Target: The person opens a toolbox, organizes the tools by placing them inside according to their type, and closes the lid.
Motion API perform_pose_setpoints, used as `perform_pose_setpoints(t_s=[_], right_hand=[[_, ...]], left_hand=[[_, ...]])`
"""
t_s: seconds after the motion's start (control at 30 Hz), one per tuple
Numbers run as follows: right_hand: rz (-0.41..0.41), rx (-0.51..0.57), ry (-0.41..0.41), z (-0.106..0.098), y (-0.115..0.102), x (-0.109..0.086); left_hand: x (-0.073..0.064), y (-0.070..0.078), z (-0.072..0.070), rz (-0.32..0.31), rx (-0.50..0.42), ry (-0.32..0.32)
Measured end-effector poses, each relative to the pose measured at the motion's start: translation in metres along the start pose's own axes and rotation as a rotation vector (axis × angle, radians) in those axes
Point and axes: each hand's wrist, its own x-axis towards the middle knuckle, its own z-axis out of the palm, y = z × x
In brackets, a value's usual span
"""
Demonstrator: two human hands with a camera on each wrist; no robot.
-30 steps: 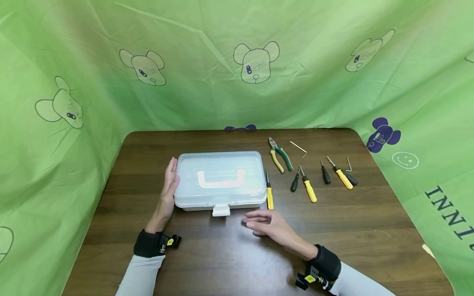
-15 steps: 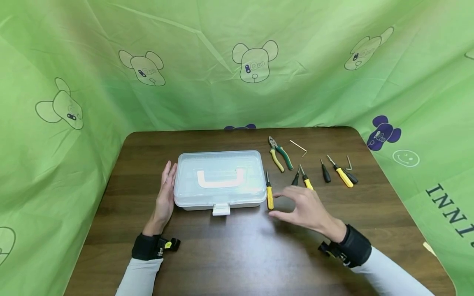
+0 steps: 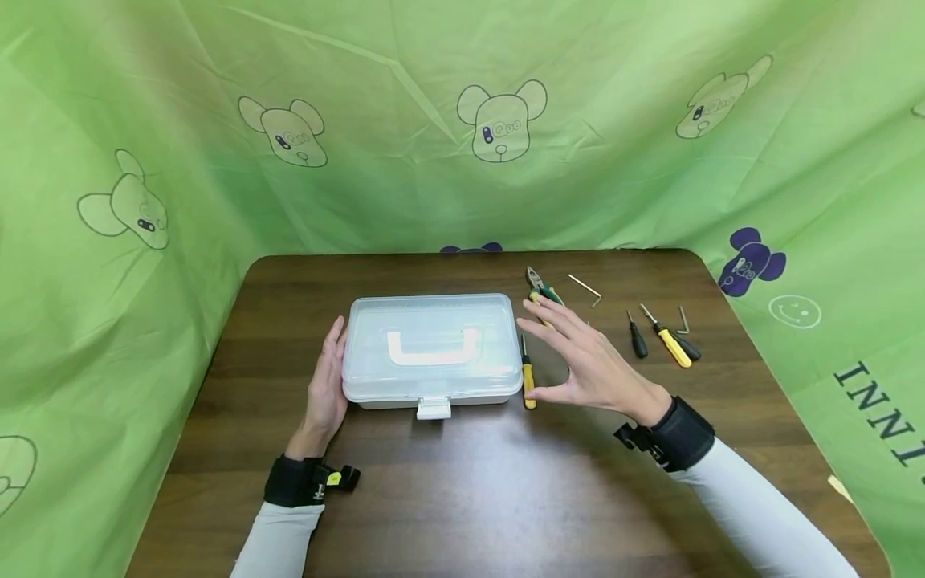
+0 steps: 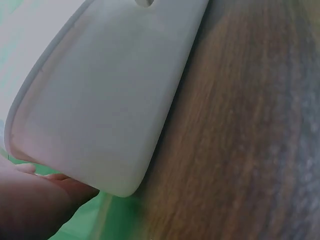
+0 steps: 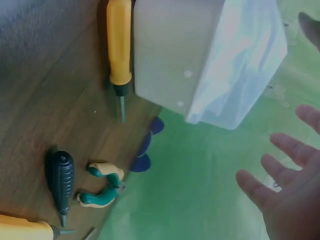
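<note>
A plastic toolbox [image 3: 376, 321] with a translucent lid and a white handle sits closed on the table, its front latch [image 3: 433, 408] sticking out. Against its left side lies my left hand [image 3: 327, 393], fingers straight; the left wrist view has that hand [image 4: 37, 205] at the box's pale wall [image 4: 105, 100]. My right hand [image 3: 596, 365] hovers right of the toolbox with fingers spread, holding nothing. Below its thumb is a yellow-handled screwdriver [image 3: 529, 387] close along the box's right side. The right hand partly covers the pliers [image 3: 535, 279] in the head view; the right wrist view shows the pliers' green-and-yellow handles [image 5: 102, 196].
Farther right lie a small black screwdriver [image 3: 638, 341], a yellow screwdriver [image 3: 674, 347] overlapping another black handle [image 3: 686, 347], and two hex keys, one [image 3: 585, 286] near the back. A black screwdriver [image 5: 61, 175] shows in the right wrist view. Green printed cloth [image 3: 405, 185] surrounds the table.
My right hand has moved from in front of the toolbox to its right side, up over the tools, and its fingers have spread. The left hand has stayed beside the box.
</note>
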Motion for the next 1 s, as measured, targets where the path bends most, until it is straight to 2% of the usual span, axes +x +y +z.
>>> perform_pose_setpoints(t_s=[0.27,0.5,0.7,1.0], right_hand=[[-0.027,0.088,-0.047,0.015,0.016,0.012],[-0.040,0.101,-0.101,0.029,0.024,0.023],[-0.042,0.151,-0.135,0.039,0.030,0.026],[-0.092,0.180,-0.103,0.050,0.036,0.027]], left_hand=[[0.001,-0.001,0.001,-0.010,-0.043,0.011],[0.001,-0.003,0.001,-0.028,-0.074,0.013],[0.001,-0.005,0.003,-0.024,-0.063,0.006],[0.003,-0.006,0.003,0.030,-0.049,-0.022]])
